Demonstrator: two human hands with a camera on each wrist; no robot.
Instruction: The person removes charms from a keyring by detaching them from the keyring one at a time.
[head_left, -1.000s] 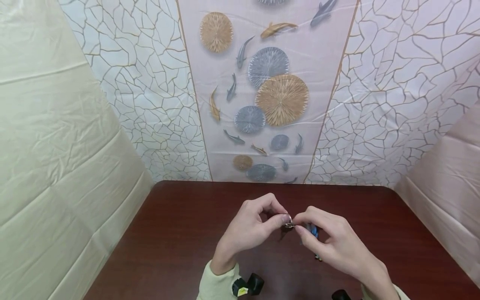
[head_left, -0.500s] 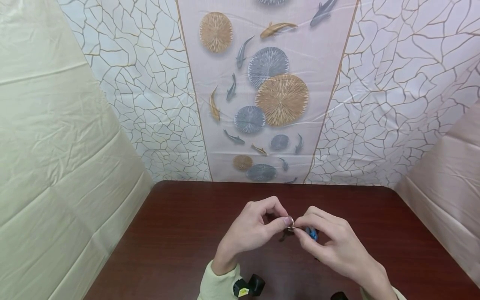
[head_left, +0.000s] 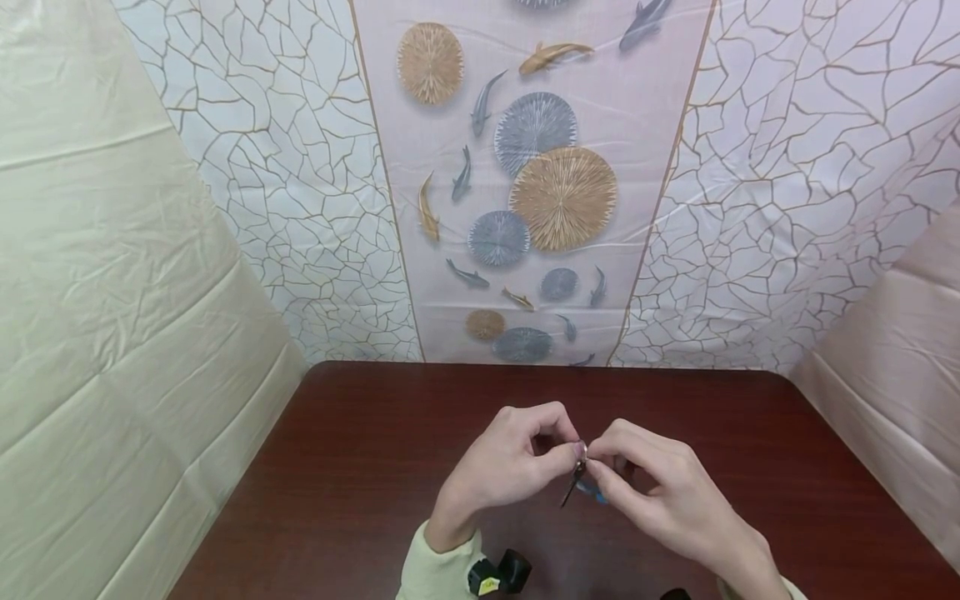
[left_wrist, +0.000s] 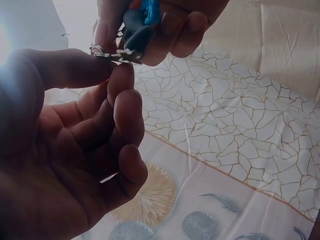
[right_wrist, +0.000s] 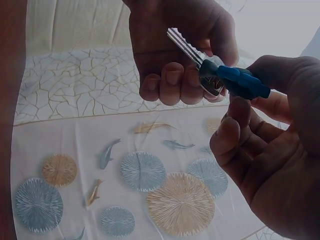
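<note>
Both hands meet over the table around a small bunch of keys. My left hand point(head_left: 510, 462) pinches a metal key ring point(left_wrist: 98, 50) between thumb and index finger, its other fingers loosely curled. From the opposite side, my right hand point(head_left: 667, 483) pinches at the same ring with thumb and index finger; the exact contact is partly hidden. A silver key point(right_wrist: 185, 46) with a dark head hangs from the ring, pointing down in the head view. Beside it dangles a bright blue charm point(right_wrist: 244, 82), partly covered by the right fingers in the head view.
A dark red-brown table point(head_left: 352, 467) with rounded far corners lies beneath the hands. Patterned cloth point(head_left: 480, 275) with fish and round motifs hangs behind it, and plain cream cloth point(head_left: 112, 333) covers the left side. A black wrist device point(head_left: 498, 573) sits by the left sleeve.
Both hands have come slightly lower and nearer each other. The blue charm has swung down and left beneath the right fingers, and the key now points downward between the hands.
</note>
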